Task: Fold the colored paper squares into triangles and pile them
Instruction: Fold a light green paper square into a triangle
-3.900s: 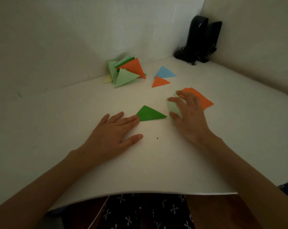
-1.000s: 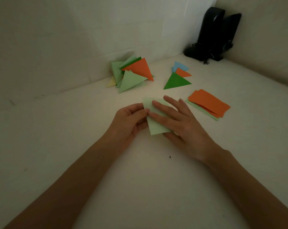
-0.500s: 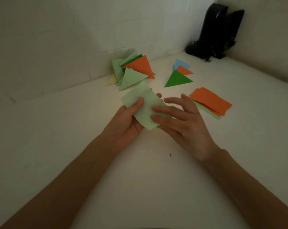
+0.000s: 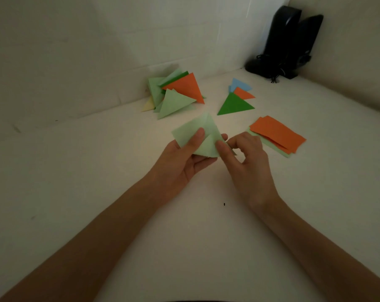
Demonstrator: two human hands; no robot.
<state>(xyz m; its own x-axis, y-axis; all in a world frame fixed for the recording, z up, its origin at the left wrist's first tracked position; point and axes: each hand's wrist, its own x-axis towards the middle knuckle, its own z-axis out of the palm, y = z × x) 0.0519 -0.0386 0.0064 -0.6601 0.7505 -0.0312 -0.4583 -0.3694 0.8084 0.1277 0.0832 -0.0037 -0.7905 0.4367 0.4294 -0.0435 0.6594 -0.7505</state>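
Paper first: the pale green square [image 4: 195, 132] is held between both hands over the bench [image 4: 86, 175]. The left hand [image 4: 180, 164] pinches its 8 o'clock side with the thumb on top. The right hand [image 4: 247, 164] pinches the 4 o'clock corner, already turned up. Its 12 o'clock corner is free. The small triangle pile [image 4: 234, 105] lies at 1 o'clock, nearer the right hand, with only bench between. The unfolded squares [image 4: 276, 134] lie at 3 o'clock.

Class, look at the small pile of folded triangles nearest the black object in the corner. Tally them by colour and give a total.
blue triangle: 1
orange triangle: 1
dark green triangle: 1
Total: 3
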